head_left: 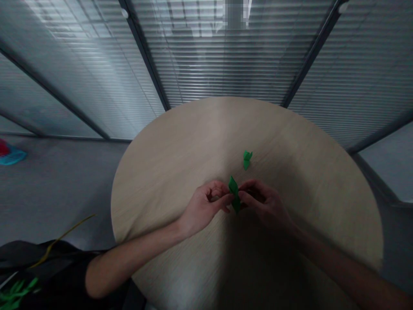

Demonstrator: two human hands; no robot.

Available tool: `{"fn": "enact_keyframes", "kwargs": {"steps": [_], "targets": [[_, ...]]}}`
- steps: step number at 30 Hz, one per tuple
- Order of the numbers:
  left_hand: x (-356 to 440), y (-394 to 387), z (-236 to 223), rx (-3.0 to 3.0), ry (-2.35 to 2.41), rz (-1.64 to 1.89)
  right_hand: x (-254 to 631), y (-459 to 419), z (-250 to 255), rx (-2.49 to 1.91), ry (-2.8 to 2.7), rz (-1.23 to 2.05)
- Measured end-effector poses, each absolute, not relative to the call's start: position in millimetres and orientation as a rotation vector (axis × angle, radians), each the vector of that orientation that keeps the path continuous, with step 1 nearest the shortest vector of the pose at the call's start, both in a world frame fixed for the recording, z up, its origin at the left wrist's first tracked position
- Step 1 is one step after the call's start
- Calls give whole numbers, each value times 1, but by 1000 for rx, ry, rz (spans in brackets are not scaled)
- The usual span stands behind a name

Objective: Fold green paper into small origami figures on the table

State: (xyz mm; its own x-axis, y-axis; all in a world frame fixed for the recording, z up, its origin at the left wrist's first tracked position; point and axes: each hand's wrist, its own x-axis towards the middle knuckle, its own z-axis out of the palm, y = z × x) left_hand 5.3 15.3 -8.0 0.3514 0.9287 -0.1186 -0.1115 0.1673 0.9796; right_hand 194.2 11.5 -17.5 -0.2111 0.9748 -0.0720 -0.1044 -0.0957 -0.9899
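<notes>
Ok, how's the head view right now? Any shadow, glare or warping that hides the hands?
In the head view, the right hand sits in heavy shadow, darker than the left hand. The green paper stays clear, but its fine creases are soft. The wide lens bows the blinds, and pale glare streaks the table.

I can read no text, label, brand, number or sign anywhere in this view; nothing legible reaches me here.
</notes>
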Motion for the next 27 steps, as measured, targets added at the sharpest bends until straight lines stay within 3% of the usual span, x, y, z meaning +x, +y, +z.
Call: {"fn": "enact_keyframes", "kwargs": {"steps": [17, 27], "targets": [[8, 8, -5, 1264, 961, 947, 192, 7, -12, -1107, -1450, 1123], [9, 9, -1, 1254, 869, 976, 194, 10, -10, -1167, -1407, 1214]]}}
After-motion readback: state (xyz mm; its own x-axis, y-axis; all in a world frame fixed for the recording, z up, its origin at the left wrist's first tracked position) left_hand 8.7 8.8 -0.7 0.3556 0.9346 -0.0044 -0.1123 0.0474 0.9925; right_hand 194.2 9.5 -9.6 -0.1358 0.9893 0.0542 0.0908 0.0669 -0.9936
